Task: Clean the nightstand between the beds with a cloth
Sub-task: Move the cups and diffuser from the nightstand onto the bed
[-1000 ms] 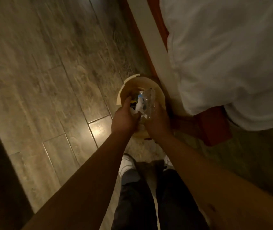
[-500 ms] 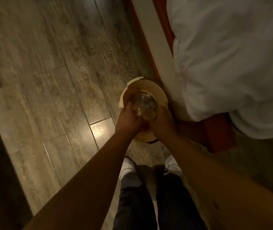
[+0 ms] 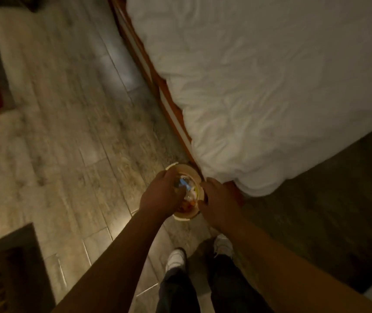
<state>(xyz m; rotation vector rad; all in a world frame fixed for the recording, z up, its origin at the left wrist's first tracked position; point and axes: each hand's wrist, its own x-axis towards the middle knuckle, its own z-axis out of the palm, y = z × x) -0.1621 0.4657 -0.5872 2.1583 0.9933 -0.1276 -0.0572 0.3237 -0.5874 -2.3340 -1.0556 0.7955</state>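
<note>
Wood-look floor (image 3: 72, 123) runs beside a big white bed (image 3: 259, 86) on the right, and a small round bin (image 3: 188, 216) sits at the near corner of that bed. The left hand (image 3: 161, 198) is pushed down onto the clear wrappers (image 3: 186, 188) in the bin, fingers curled over them, while the right hand (image 3: 220, 201) rests half open just right of the rim, holding nothing I can see. No cloth or nightstand shows, so I guess both hands must leave the bin first.

A bedroom, dimly lit. A bed (image 3: 259, 86) with rumpled white bedding and a wooden frame stands on a wood-look tile floor (image 3: 72, 132), just beyond the hands (image 3: 162, 197).
</note>
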